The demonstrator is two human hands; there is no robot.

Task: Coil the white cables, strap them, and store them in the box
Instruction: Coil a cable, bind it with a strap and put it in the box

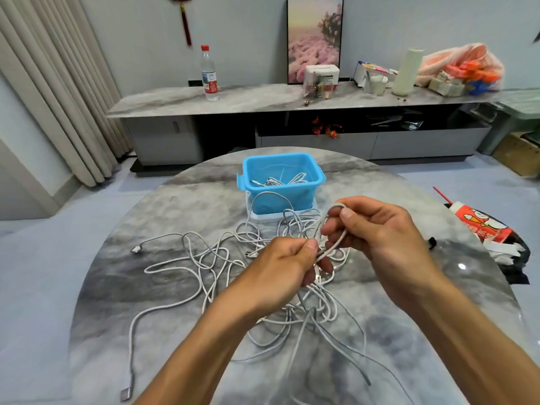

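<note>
Several white cables lie tangled across the round marble table. Above the tangle, my left hand pinches a folded white cable at its lower end. My right hand grips the same cable higher up, thumb pressing a small loop at the top. Loose strands hang from my hands down to the table. Behind them stands a blue plastic box on its white lid, with a few white cables lying inside it.
A snack bag and black and white scraps lie at the table's right edge. A USB plug lies near the front left edge. Behind the table runs a low cabinet with a bottle, boxes and bags.
</note>
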